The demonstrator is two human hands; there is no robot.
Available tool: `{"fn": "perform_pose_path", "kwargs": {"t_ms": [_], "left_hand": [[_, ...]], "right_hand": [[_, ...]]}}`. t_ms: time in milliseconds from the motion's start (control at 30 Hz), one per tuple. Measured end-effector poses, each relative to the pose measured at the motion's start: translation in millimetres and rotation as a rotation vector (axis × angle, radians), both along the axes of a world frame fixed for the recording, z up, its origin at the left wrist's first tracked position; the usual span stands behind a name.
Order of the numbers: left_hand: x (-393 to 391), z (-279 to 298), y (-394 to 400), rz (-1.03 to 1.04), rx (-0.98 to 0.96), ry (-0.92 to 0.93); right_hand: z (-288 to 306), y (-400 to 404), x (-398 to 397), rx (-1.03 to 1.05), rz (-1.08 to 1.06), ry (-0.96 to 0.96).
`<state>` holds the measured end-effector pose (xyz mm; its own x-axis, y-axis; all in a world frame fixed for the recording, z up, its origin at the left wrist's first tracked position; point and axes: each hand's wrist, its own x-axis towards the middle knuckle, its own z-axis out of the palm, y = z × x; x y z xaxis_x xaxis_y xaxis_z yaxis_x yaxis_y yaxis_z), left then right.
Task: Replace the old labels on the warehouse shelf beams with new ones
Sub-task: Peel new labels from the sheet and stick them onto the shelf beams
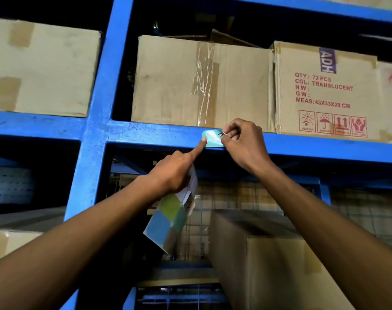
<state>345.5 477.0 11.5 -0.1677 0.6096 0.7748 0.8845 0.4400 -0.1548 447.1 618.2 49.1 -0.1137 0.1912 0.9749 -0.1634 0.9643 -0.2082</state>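
A small pale green label point(213, 138) with red writing lies on the front of the blue shelf beam point(146, 134). My left hand point(176, 171) presses its index fingertip onto the label's left edge. The other fingers of that hand clamp a sheet of coloured labels point(168, 218), which hangs below the hand. My right hand point(243, 142) pinches the label's upper right corner between thumb and fingers. The right part of the label is hidden behind that hand.
Cardboard boxes stand on the beam: a taped one point(199, 81) right above the label and a printed one point(324, 92) to its right. A blue upright post point(99, 108) rises at the left. A large box point(268, 253) sits on the lower shelf, under my right arm.
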Motion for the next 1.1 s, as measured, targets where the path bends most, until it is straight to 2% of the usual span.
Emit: {"fn": "perform_pose_path", "kwargs": {"t_ms": [267,733,1100], "left_hand": [[0,-5,2,0.094,0.029,0.039],[2,-5,0,0.14,0.022,0.064],[9,1,-6,0.169,-0.023,0.078]], "right_hand": [[0,-4,8,-0.011,-0.06,-0.052],[4,-14,10,0.015,-0.242,-0.075],[6,-26,21,0.142,-0.636,-0.104]]}}
